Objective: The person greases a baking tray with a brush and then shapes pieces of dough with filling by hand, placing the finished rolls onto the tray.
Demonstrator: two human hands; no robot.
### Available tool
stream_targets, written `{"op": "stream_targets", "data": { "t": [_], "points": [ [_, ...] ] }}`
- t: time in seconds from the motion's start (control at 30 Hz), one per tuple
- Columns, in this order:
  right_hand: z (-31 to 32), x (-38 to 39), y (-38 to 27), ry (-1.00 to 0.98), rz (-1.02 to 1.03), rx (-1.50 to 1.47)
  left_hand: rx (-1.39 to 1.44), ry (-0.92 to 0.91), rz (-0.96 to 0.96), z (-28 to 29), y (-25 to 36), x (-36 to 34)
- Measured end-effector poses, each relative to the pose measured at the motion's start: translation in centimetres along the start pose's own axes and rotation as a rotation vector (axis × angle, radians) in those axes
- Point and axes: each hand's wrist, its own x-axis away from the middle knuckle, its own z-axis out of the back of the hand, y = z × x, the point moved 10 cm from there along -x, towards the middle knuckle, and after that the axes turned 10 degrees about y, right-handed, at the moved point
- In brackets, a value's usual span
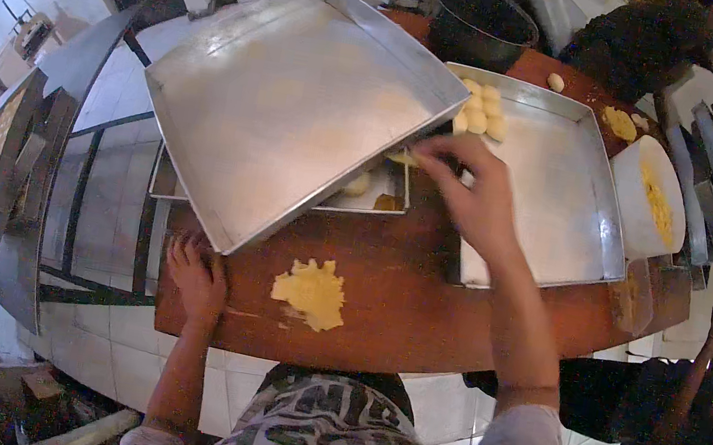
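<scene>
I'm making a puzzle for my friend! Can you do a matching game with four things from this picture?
Things:
1. Left hand
2. Dough ball cluster
3. Round pot
4. White tub

Matches:
A. black
B. holding yellow stuff
C. in the right tray, far corner
D. on the table, left end

Pairs: 1-D, 2-C, 3-A, 4-B

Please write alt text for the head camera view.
A person's right hand is at the edge of a large metal tray, near a second tray holding pale dough balls; the left hand rests on a brown table near a yellow patch.
</scene>
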Motion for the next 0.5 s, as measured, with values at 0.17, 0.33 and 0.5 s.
{"op": "stream_targets", "data": {
  "t": [0.17, 0.33, 0.5],
  "points": [
    [-16.5, 1.3, -8.2, -0.431, 0.191, 0.005, 0.122, -0.032, 0.086, 1.8, -0.3, 0.5],
    [-15.0, 2.2, -5.7, -0.249, -0.039, -0.017, 0.19, -0.052, 0.086, 0.9, -0.3, 0.4],
    [-1.1, 3.2, 0.9, 0.368, -0.15, 0.202, 0.145, -0.021, -0.024, 0.0, 0.6, -0.1]
  ]
}}
